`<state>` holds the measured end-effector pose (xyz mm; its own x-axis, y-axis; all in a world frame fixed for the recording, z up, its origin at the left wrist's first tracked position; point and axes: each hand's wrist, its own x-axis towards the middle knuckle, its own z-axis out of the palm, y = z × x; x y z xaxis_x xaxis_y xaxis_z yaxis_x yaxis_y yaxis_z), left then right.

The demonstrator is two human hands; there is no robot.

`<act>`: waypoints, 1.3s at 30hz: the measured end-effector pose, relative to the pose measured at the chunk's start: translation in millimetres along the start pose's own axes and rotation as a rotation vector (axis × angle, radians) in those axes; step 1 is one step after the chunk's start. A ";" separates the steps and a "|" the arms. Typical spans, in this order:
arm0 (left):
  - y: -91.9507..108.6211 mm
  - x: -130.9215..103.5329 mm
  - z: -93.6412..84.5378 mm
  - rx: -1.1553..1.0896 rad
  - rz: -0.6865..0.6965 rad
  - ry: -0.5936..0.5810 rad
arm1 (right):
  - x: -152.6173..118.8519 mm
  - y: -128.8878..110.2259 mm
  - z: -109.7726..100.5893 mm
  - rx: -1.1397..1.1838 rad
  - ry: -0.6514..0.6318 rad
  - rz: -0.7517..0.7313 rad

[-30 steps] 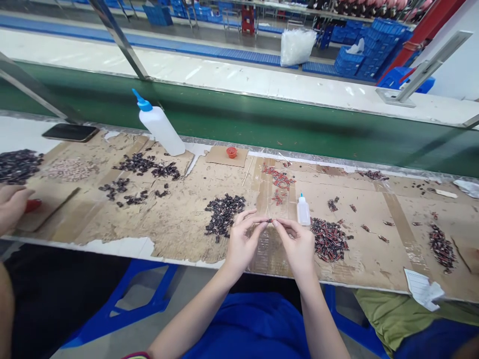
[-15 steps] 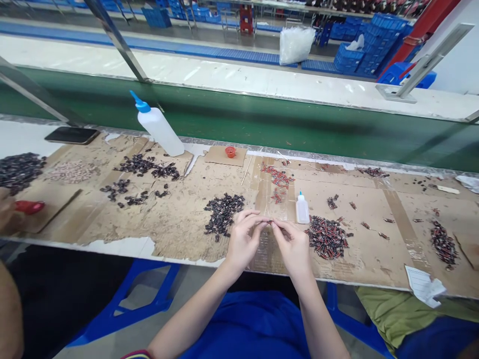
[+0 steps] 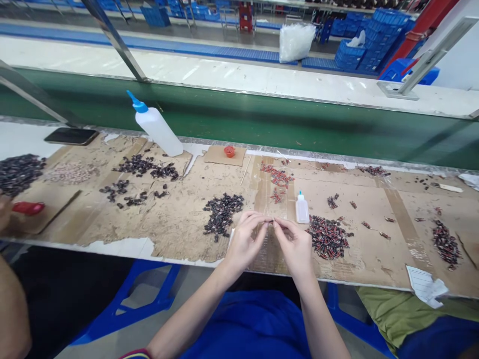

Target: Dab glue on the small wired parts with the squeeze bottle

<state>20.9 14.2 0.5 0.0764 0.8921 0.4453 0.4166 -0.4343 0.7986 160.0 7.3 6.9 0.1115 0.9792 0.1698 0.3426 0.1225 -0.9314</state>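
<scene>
Between a pile of small black pieces (image 3: pixel 223 213) and a pile of red-and-black pieces (image 3: pixel 329 238), my left hand (image 3: pixel 247 237) and my right hand (image 3: pixel 294 242) meet fingertip to fingertip. Both hands are closed in a pinch around something small and dark, mostly hidden by the fingers. A small white bottle with a blue tip (image 3: pixel 302 208) stands just beyond my right hand. Thin red pieces (image 3: pixel 277 177) lie scattered farther back on the cardboard (image 3: pixel 187 214).
A large white bottle (image 3: pixel 159 130) stands back left, near a red cap (image 3: pixel 229 151) on a cardboard square. A phone (image 3: pixel 71 136) lies far left. At the left edge, another person's hand (image 3: pixel 4 212) is beside a red object (image 3: pixel 28 208). A green barrier (image 3: pixel 239 119) runs behind.
My hands stay together at nearly the same spot, with the fingers shifted slightly. The other person's arm at the left has moved a little.
</scene>
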 end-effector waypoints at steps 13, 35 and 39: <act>8.5 -1.4 6.9 -0.327 -0.376 -0.009 | -4.0 6.0 -8.4 -0.031 -0.042 -0.134; -79.0 58.6 -31.2 0.729 -0.123 -0.279 | 43.2 27.6 -34.9 -0.917 0.163 0.099; -81.7 61.0 -32.0 0.644 -0.082 -0.269 | 48.7 33.9 -37.8 -0.717 0.231 0.006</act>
<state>-37.4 100.1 -24.6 0.2085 0.9549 0.2115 0.8779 -0.2780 0.3900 212.3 53.0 -4.3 0.2808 0.9110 0.3021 0.8559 -0.0953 -0.5083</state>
